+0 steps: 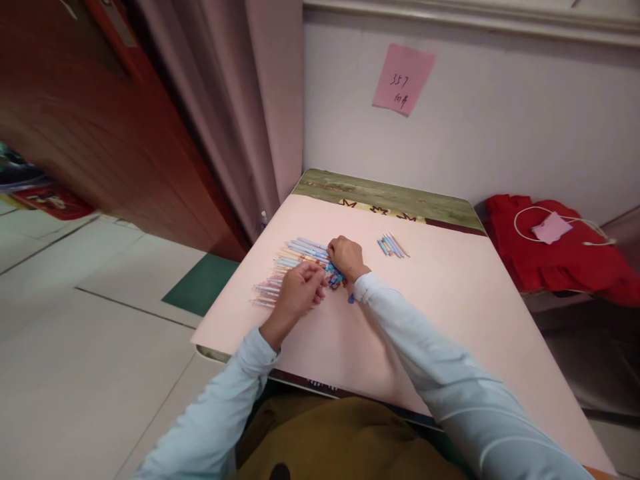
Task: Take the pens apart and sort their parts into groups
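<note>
A spread of several pastel pens (287, 267) lies on the pink sheet (425, 320) that covers the small table. My left hand (299, 288) rests at the near right edge of that spread, fingers curled in a pinch. My right hand (346, 257) is closed just to its right, on a blue patterned pen (335, 275) that pokes out between the two hands. A small blue piece (351, 299) lies by my right wrist. A second, smaller group of pens (393, 245) lies apart, further right and back.
The table's green back edge (390, 197) meets a white wall with a pink note (403, 79). A curtain (240, 113) and a wooden door (100, 120) stand at the left. A red cloth (560, 257) with a white cable lies at the right.
</note>
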A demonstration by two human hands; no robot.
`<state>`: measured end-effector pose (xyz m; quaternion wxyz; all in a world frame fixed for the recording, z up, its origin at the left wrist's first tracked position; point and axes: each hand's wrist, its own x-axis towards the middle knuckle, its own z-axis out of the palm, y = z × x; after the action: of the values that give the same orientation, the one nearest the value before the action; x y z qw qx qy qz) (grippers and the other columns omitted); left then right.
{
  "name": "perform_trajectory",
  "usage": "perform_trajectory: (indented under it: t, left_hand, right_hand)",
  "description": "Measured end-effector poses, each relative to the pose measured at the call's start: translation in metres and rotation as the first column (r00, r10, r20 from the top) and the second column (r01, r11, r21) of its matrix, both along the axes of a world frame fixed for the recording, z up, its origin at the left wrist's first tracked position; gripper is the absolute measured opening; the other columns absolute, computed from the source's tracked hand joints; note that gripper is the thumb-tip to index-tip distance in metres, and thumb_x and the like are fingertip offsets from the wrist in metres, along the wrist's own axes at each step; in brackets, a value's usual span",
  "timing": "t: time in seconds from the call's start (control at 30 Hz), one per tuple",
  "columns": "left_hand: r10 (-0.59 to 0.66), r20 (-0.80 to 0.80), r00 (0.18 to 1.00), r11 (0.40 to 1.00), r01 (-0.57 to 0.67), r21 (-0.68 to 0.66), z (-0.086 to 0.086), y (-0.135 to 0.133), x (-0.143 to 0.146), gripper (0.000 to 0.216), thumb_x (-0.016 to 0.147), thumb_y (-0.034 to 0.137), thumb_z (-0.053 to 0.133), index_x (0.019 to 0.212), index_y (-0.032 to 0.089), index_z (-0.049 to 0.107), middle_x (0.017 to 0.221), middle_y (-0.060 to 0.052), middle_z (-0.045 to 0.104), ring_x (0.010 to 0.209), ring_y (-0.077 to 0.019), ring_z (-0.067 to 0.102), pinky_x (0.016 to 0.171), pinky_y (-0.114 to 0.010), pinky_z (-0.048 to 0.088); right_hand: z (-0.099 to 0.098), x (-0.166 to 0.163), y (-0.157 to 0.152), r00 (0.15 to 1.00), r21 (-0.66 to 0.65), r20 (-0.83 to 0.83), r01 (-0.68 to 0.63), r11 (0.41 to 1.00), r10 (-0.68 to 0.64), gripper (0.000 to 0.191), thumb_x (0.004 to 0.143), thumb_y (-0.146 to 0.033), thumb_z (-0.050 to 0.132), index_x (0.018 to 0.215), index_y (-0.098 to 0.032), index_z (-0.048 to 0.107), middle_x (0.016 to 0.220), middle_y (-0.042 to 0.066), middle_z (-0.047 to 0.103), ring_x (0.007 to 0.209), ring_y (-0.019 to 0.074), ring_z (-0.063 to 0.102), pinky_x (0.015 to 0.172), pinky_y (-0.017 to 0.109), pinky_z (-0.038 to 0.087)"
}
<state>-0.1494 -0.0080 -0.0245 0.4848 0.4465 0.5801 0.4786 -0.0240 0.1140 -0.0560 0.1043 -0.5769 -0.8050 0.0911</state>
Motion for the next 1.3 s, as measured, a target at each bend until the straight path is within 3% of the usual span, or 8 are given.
perform_trajectory:
  t: [0.1,0.23,0.37,0.43,0.57,0.73,1.0,1.3]
  left_hand:
    - [0.152,-0.388,0.909,0.967,-0.055,0.250,0.008,0.030,-0.025,0.014,0.079,0.024,0.064,0.092,0.018,0.067,0.086,-0.008,0.072,0.073,-0.0221,0.067,0.071,-0.035,0.054]
    - [0.136,-0.715,0.685,0.845,0.296,0.445,0.025,0.061,-0.033,0.040,0.076,0.011,0.066,0.115,0.020,0.068,0.131,-0.012,0.064,0.125,-0.0323,0.051,0.109,-0.047,0.033]
    - [-0.027,-0.748,0.663,0.805,0.459,0.377,0.043,0.067,-0.004,0.022,0.081,0.013,0.064,0.099,0.022,0.073,0.101,-0.011,0.073,0.114,-0.0321,0.058,0.106,-0.048,0.031]
    - [-0.061,-0.656,0.752,0.842,0.392,0.371,0.048,0.063,0.017,0.009,0.081,0.019,0.067,0.087,0.021,0.074,0.084,-0.010,0.073,0.102,-0.0310,0.062,0.100,-0.044,0.036]
    - [-0.163,-0.094,0.982,0.970,0.176,0.165,0.047,0.048,0.053,0.019,0.076,0.034,0.074,0.086,0.018,0.073,0.080,-0.007,0.072,0.074,-0.0221,0.064,0.071,-0.032,0.046]
    - [-0.223,0.426,0.877,0.966,0.258,-0.027,0.034,0.032,0.086,0.030,0.072,0.040,0.079,0.081,0.014,0.069,0.080,-0.006,0.072,0.064,-0.0134,0.061,0.063,-0.026,0.046]
    - [-0.386,0.588,0.711,0.889,0.456,0.032,0.032,0.033,0.114,0.036,0.083,0.042,0.071,0.103,0.011,0.072,0.091,-0.013,0.075,0.074,-0.0178,0.068,0.076,-0.033,0.052]
    - [-0.436,0.606,0.665,0.880,0.455,0.135,0.027,0.048,0.129,0.027,0.082,0.035,0.072,0.099,0.013,0.075,0.100,-0.013,0.076,0.091,-0.0206,0.069,0.090,-0.032,0.049]
  right_hand:
    - [0.010,0.006,-0.006,0.999,0.020,-0.033,0.032,0.999,-0.032,0.027,0.096,-0.028,0.047,0.107,-0.019,0.070,0.104,0.011,0.071,0.093,0.0213,0.065,0.078,0.029,0.044]
    - [0.040,0.028,-0.023,0.984,0.080,-0.179,0.001,0.997,0.014,0.021,0.093,-0.026,0.051,0.101,-0.019,0.069,0.091,0.007,0.073,0.082,0.0205,0.064,0.073,0.029,0.042]
    - [0.075,0.062,-0.044,0.931,0.183,-0.345,-0.056,0.982,0.117,0.017,0.090,-0.026,0.054,0.095,-0.019,0.069,0.082,0.005,0.070,0.073,0.0188,0.062,0.069,0.029,0.042]
    - [0.086,0.080,-0.055,0.846,0.165,-0.524,-0.014,0.986,0.100,0.020,0.090,-0.033,0.057,0.099,-0.019,0.068,0.081,0.005,0.069,0.071,0.0181,0.061,0.069,0.029,0.044]
    - [0.084,0.103,-0.083,0.446,-0.175,-0.877,0.054,0.983,-0.181,0.047,0.084,-0.062,0.059,0.099,-0.018,0.065,0.081,0.007,0.068,0.068,0.0174,0.063,0.063,0.029,0.050]
    - [0.063,0.106,-0.121,0.234,-0.518,-0.852,-0.250,0.818,-0.469,0.053,0.076,-0.068,0.066,0.087,-0.017,0.067,0.075,0.005,0.067,0.061,0.0142,0.062,0.060,0.028,0.051]
    - [0.053,0.136,-0.132,-0.125,-0.492,-0.780,-0.483,0.725,-0.613,0.033,0.081,-0.046,0.071,0.092,-0.015,0.070,0.062,-0.005,0.046,0.051,0.0060,0.040,0.047,0.019,0.034]
    - [0.058,0.155,-0.111,-0.171,-0.417,-0.634,-0.746,0.519,-0.755,0.025,0.084,-0.037,0.072,0.081,-0.017,0.057,0.058,-0.010,0.020,0.046,0.0048,0.011,0.041,0.015,0.019]
